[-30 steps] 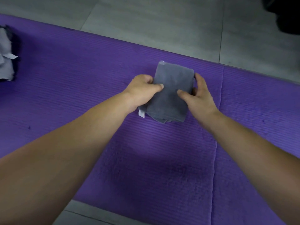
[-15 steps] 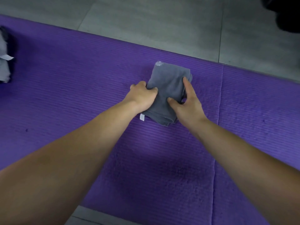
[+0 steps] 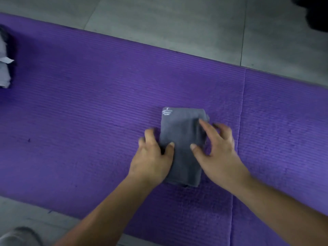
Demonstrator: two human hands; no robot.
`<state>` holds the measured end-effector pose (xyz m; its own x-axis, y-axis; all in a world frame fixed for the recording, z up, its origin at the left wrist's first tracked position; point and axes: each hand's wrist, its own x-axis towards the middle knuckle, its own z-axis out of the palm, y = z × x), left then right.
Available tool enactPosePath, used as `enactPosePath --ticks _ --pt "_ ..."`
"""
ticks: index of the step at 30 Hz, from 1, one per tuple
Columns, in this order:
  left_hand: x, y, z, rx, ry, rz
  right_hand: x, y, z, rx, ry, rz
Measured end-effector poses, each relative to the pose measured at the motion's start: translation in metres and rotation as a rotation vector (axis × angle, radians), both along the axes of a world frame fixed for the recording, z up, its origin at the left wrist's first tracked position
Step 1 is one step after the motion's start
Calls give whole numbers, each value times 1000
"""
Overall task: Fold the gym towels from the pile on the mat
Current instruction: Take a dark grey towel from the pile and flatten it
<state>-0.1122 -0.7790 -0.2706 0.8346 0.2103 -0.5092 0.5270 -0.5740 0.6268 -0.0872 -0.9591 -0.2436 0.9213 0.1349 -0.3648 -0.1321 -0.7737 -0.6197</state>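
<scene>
Grey floor tiles (image 3: pixel 177 23) frame a purple ribbed mat (image 3: pixel 88 112) with bare room all round the folded grey towel (image 3: pixel 181 132), which lies flat mid-mat, well apart from the towel pile (image 3: pixel 4 71) at the left edge. It looks light, soft and floppy, layers apt to slide, so best held by its 2 long edges. The left hand (image 3: pixel 152 160) pinches the left edge, thumb on top; the right hand (image 3: pixel 218 153) rests spread, thumb and forefinger pressing down.
</scene>
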Motion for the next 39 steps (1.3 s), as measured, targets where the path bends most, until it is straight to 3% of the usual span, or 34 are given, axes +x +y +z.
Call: enactPosePath --ticks 1,3,6,8,16,19,22,25,27,29,32,39 --pt "-3 0 -2 136 -137 -70 7 1 -2 -69 -148 60" --pt "-6 -6 -13 232 -351 -223 27 9 -5 -108 -306 246" --pt "-13 -13 -30 279 -315 -407 48 21 -24 -269 -267 570" --pt "-15 -14 -36 329 -236 -431 51 18 -40 -378 -265 653" --pt "-4 -18 -18 345 -78 -465 55 -1 -50 -314 -67 365" --pt "14 -10 -3 195 -159 -260 52 -1 -52 -314 -62 339" --pt "47 -4 4 -18 -173 33 61 -4 -47 -98 -18 205" --pt "79 3 2 -106 -21 79 66 -20 -40 27 -147 -88" --pt "92 10 0 -191 35 87 65 -28 -38 91 -11 -222" --pt "98 15 -4 -270 51 52 62 -31 -43 283 188 -313" --pt "98 20 -4 -337 27 36 61 -31 -47 479 236 -341" --pt "93 19 5 -439 -23 17 65 -34 -37 561 255 -368"
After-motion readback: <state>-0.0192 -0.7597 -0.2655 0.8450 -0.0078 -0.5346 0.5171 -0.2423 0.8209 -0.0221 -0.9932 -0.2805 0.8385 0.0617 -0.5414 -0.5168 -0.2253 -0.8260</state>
